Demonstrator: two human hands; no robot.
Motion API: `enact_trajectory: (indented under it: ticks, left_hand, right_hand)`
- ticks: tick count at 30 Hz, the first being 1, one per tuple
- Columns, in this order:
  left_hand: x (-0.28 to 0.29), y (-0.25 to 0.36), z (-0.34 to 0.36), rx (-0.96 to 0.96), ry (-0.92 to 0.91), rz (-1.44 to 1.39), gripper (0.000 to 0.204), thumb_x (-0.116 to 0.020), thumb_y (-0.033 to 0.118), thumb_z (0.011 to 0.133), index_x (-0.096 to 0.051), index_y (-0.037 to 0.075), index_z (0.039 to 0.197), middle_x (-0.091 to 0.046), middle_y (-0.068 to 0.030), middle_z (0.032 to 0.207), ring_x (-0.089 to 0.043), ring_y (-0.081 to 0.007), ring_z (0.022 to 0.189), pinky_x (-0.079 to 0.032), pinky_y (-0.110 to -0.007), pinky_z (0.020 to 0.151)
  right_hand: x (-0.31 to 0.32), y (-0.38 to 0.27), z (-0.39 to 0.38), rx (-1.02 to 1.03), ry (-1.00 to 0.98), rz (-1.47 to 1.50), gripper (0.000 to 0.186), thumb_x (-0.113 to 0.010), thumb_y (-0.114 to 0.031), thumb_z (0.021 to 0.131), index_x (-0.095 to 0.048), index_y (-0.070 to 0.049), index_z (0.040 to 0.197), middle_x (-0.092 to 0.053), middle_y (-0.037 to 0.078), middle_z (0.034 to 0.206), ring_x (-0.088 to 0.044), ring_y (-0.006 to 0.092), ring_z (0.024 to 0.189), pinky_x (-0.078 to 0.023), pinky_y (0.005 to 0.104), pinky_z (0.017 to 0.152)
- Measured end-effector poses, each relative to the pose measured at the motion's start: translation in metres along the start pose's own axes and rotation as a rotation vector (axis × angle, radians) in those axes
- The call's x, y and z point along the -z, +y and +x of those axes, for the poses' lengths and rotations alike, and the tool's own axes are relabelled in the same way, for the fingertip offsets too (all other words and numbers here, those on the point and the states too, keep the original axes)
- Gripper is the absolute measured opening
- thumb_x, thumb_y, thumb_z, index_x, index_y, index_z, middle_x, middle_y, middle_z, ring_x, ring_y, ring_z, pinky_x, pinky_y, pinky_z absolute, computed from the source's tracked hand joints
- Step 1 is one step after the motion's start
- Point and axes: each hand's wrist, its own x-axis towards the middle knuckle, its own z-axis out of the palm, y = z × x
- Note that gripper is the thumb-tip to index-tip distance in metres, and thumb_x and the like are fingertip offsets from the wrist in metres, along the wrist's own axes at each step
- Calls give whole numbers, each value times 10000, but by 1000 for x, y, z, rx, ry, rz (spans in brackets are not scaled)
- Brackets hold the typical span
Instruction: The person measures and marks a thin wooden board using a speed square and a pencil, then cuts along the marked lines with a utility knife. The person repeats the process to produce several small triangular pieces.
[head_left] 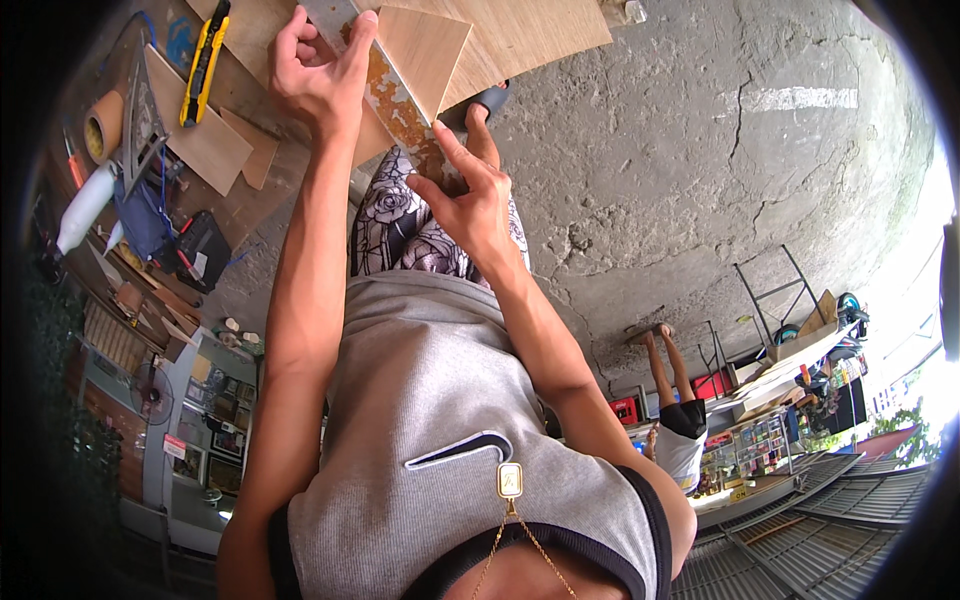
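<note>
- My left hand presses its fingers down on the upper part of a long rusty metal ruler, thumb and fingers curled over its edge.
- My right hand is spread wide, fingertips pinning the ruler's lower end, holding nothing else.
- The ruler lies slantwise across a thin wooden sheet on the desk, between my two hands.
- A yellow utility knife rests on another wood panel, left of my left hand.
- A tape roll and a metal square sit further left.
- Another person stands well apart on the concrete floor.
</note>
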Motion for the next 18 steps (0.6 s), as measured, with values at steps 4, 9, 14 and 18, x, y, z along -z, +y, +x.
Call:
enact_trajectory:
  ticks: [4, 9, 14, 18]
  left_hand:
    - [-2, -4, 0, -18, 22, -37, 614, -933, 236, 602, -669, -27, 1090, -542, 16, 859, -450, -84, 759, -442, -234, 658]
    - [-2, -6, 1, 13, 18, -83, 597, -934, 205, 602, -671, -26, 1086, -536, 15, 863, -453, -82, 755, -450, -231, 654]
    - [0, -3, 1, 59, 5, -98, 603, -934, 204, 604, -668, -31, 1091, -534, 13, 871, -458, -82, 748, -452, -227, 658]
    - [0, -2, 1, 57, 5, -126, 617, -931, 221, 612, -661, -33, 1105, -536, 14, 878, -463, -81, 747, -452, -227, 666]
  right_hand:
    - [-1, 1, 0, 8, 5, 2, 655, -813, -85, 711, -567, -66, 1318, -688, 231, 998, -696, 337, 876, -547, 351, 756]
    - [-2, -1, -1, -12, -3, 1, 648, -809, -91, 716, -570, -78, 1318, -677, 245, 1048, -690, 353, 936, -559, 362, 783]
    - [-4, 1, -2, -9, -14, -24, 658, -805, -95, 720, -560, -82, 1330, -675, 248, 1045, -696, 355, 910, -564, 369, 762]
    - [-3, -2, -2, -16, -14, -27, 661, -803, -93, 724, -556, -82, 1336, -684, 235, 1003, -705, 344, 864, -564, 365, 733]
